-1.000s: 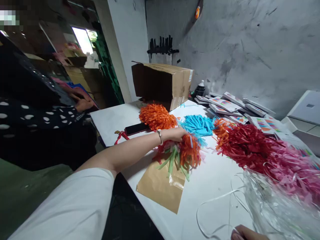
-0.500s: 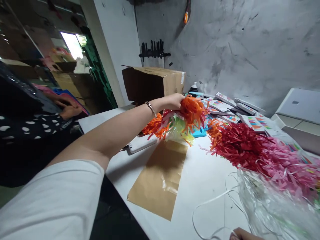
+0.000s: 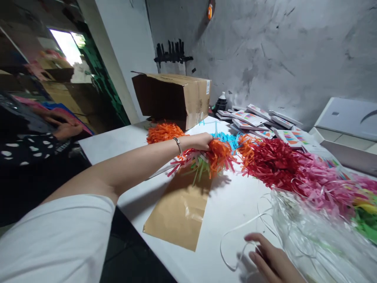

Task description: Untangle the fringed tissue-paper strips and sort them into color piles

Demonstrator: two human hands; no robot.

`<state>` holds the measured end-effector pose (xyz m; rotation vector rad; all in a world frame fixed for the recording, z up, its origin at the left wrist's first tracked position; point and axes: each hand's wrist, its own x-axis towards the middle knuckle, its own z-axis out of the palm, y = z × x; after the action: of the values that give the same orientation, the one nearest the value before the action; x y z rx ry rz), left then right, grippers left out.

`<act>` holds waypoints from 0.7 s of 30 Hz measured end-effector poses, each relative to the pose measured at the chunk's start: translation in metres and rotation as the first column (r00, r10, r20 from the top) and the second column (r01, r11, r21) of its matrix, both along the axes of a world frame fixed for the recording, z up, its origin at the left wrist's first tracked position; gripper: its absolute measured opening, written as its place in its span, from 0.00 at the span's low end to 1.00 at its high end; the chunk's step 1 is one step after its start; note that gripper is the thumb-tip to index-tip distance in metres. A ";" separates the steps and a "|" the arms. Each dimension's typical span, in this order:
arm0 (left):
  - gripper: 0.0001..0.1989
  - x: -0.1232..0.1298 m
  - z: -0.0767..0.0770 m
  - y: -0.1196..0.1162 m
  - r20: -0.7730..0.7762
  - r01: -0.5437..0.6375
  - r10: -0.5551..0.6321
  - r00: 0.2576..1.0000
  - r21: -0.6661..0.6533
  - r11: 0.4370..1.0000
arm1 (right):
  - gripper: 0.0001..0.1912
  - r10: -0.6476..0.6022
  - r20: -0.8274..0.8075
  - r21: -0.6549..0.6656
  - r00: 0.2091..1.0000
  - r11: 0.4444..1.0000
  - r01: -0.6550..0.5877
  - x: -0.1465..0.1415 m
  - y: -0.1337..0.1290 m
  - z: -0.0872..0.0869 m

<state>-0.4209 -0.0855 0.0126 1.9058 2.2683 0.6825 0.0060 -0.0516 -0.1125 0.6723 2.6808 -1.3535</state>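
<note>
My left hand (image 3: 203, 140) is closed on a fringed bunch of mixed orange, red and green strips (image 3: 219, 155), gripping its upper left side; strips hang over the far end of a brown paper sheet (image 3: 176, 216) lying flat on the white desk (image 3: 232, 214). Whether the bunch touches the sheet, can't tell. Bracelet (image 3: 178, 145) on that wrist. My right hand (image 3: 271, 257) is low at the near side, thumb and forefinger parted, white string (image 3: 220, 245) looping up to them; rest of the fingers partly hidden, so can't tell if it grips the string. Clear plastic bag (image 3: 318, 239) just beside it, to the right. Orange bunch (image 3: 163, 133) lies behind my left forearm, in front of a cardboard box (image 3: 196, 103) with its open side facing left. Blue bunch (image 3: 228, 138) partly hidden behind the held one. Red bunch (image 3: 272, 161) to the right, pink strips (image 3: 321, 184) right up against it. Flat printed boxes (image 3: 250, 118) piled loosely behind, by the wall (image 3: 253, 51). Far left: another person's hand (image 3: 67, 131), below a patch of pink and blue material (image 3: 63, 110).
</note>
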 end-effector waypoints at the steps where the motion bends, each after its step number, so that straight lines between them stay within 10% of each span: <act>1: 0.13 -0.001 -0.002 0.001 -0.020 -0.001 0.000 1.000 -0.051 0.999 | 0.21 -0.006 -0.015 -0.015 1.000 1.000 0.006 -0.015 -0.004 0.010; 5: 0.07 -0.006 0.004 0.003 -0.073 -0.014 0.002 0.997 -0.158 0.987 | 0.21 -0.150 0.038 -0.218 0.988 0.964 0.155 -0.100 -0.002 0.029; 12: 0.05 -0.008 0.009 0.003 -0.076 -0.022 0.009 0.997 -0.175 0.984 | 0.18 -0.271 0.107 -0.394 0.957 0.872 0.291 -0.231 0.001 0.012; 21: 0.02 -0.007 0.040 0.004 0.117 0.053 -0.051 0.992 -0.010 0.999 | 0.13 -0.259 -0.061 -0.583 0.964 0.793 0.177 -0.214 0.042 0.072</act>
<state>-0.4282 -0.0815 0.0525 1.8606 2.1404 0.7500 -0.2078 -0.0096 -0.0410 0.8460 2.1172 -2.2051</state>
